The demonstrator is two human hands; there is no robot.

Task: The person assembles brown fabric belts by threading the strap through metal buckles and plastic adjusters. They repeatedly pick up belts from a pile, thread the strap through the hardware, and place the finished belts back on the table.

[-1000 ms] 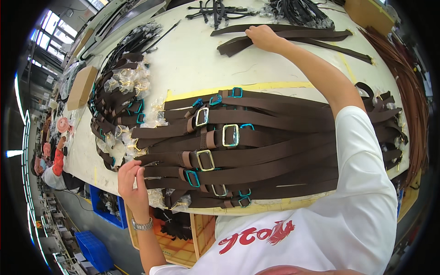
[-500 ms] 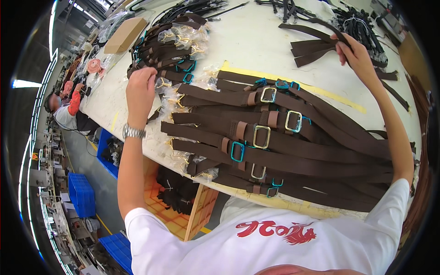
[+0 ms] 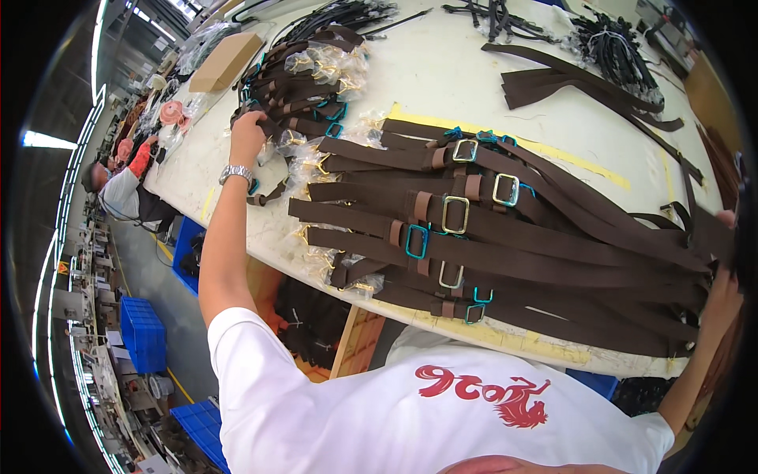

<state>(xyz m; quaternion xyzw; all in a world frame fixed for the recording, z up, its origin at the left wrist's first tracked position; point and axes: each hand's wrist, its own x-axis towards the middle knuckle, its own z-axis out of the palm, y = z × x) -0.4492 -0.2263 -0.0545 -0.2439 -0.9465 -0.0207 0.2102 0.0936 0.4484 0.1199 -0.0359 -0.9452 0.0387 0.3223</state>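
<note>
My left hand [image 3: 249, 136], with a metal watch on its wrist, has its fingers closed on a dark brown strap [image 3: 270, 129] at the near edge of a strap pile. Blue-wrapped buckles and clear plastic wrap show in that pile. My right hand [image 3: 721, 299] is at the far right rim, partly in shadow, closed on a brown strap [image 3: 709, 233]; some of its fingers are hidden. Between my hands lies a fanned row of brown straps [image 3: 545, 246]. They carry rectangular metal buckles [image 3: 455, 215], some wrapped in blue film, and plastic-wrapped gold hardware [image 3: 316, 170] at their left ends.
More brown straps [image 3: 545, 85] lie loose at the back right of the pale table [image 3: 442, 71], near a tied black bundle [image 3: 612, 51]. A cardboard box [image 3: 225, 63] sits at the back left. Blue crates [image 3: 142, 336] stand on the floor, and another person [image 3: 126, 189] sits at the left.
My right hand has left the loose straps at the back right and moved down to the right rim. My left hand stays at the pile, and the view has shifted slightly.
</note>
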